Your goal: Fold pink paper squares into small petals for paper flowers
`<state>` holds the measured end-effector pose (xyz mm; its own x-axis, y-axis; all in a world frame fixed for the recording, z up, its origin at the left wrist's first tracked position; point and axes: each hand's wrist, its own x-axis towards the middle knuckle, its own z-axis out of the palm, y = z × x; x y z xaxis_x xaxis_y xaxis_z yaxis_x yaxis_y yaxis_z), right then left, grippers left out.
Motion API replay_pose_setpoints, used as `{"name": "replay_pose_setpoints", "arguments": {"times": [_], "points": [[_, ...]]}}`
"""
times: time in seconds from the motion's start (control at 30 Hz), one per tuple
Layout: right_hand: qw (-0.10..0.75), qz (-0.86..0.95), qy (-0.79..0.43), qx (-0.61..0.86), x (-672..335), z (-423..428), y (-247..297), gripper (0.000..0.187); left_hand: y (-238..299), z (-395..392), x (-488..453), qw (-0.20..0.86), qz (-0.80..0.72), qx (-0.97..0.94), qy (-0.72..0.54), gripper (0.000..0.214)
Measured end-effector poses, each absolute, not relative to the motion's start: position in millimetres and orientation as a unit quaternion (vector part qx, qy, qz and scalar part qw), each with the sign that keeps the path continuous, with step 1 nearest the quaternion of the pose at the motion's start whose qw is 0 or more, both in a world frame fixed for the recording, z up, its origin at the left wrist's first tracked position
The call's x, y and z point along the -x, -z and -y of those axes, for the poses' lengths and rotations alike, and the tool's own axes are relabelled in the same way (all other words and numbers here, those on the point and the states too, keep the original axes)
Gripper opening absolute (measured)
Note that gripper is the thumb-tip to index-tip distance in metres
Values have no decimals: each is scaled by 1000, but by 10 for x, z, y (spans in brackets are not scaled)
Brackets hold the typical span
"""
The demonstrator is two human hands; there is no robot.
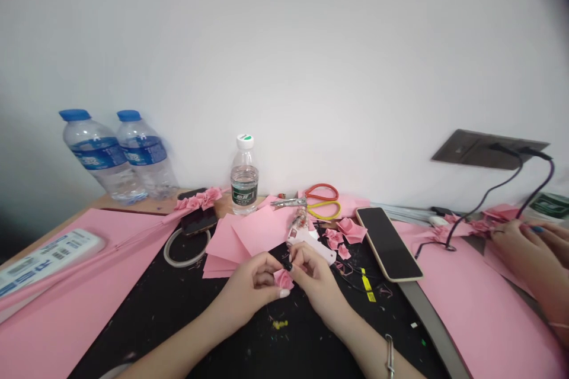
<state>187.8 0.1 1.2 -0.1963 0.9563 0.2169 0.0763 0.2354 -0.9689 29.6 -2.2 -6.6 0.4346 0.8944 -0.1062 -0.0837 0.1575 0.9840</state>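
Pinching the pink paper rose (283, 279) between the fingertips of the left hand (251, 281) and right hand (316, 284), hold the bloom steady just above the black craft mat (231, 349), with the fingers curled inward and pressed close around it.

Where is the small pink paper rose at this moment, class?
In the head view, the pink paper rose sits low and central, pinched between the person's left hand and right hand, just below the loose pink paper sheets.

Small pink paper rose (283, 279), petals curled, between left hand (249, 285) and right hand (318, 284)
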Motion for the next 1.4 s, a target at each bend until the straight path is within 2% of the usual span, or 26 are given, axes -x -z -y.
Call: {"name": "replay_pose_setpoints", "arguments": {"times": [0.17, 0.73, 0.97, 1.4], "points": [[471, 621, -463, 423, -1883, -9, 23, 18, 93, 18, -283, 652, -389, -531, -376, 23], [471, 592, -498, 423, -1880, -9, 17, 22, 65, 12, -280, 647, -398, -532, -374, 20], [439, 603, -502, 438, -1905, -29, 24, 23, 75, 14, -276, 659, -388, -533, -363, 22], [453, 653, -407, 450, -1906, -18, 63, 19, 61, 0, -258, 631, -414, -541, -372, 21]]}}
